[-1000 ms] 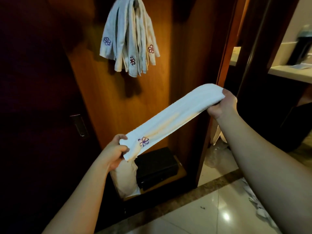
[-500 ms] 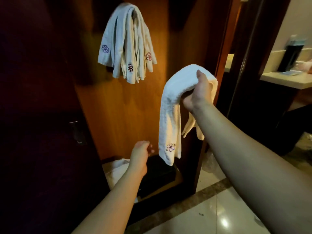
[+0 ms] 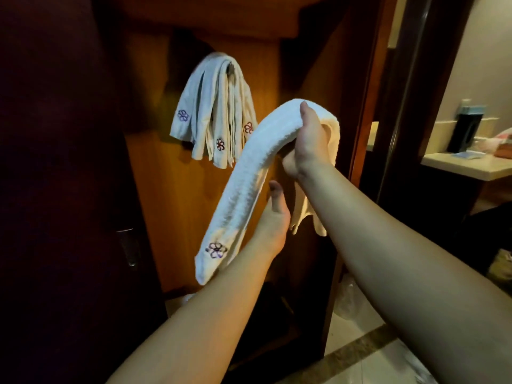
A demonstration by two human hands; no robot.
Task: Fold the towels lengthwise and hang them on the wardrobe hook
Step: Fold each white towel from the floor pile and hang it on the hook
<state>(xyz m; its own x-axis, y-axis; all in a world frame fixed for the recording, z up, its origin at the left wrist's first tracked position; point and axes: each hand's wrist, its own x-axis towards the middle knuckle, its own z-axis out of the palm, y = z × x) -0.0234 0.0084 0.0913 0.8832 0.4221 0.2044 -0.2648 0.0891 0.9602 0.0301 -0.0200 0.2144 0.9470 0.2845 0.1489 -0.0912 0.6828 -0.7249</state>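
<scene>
My right hand (image 3: 309, 142) grips a white towel (image 3: 243, 184) folded into a long strip, draped over the hand, its purple-flower end hanging lower left. My left hand (image 3: 273, 220) is raised just behind the hanging strip, palm touching its underside, fingers mostly hidden. Several folded white towels (image 3: 213, 115) with embroidered flowers hang from the wardrobe hook (image 3: 230, 68) on the wooden back panel, up and left of my right hand.
A dark door with a metal handle (image 3: 128, 246) fills the left. The wardrobe's wooden side post (image 3: 365, 106) stands right of my hands. Beyond it is a counter (image 3: 465, 164) with a dark container (image 3: 466, 128). Pale floor tiles (image 3: 368, 350) lie lower right.
My right hand lifted the towel higher and closer to the hook. My left hand, which had released the flower end, rose up under the hanging strip. The view tilted upward.
</scene>
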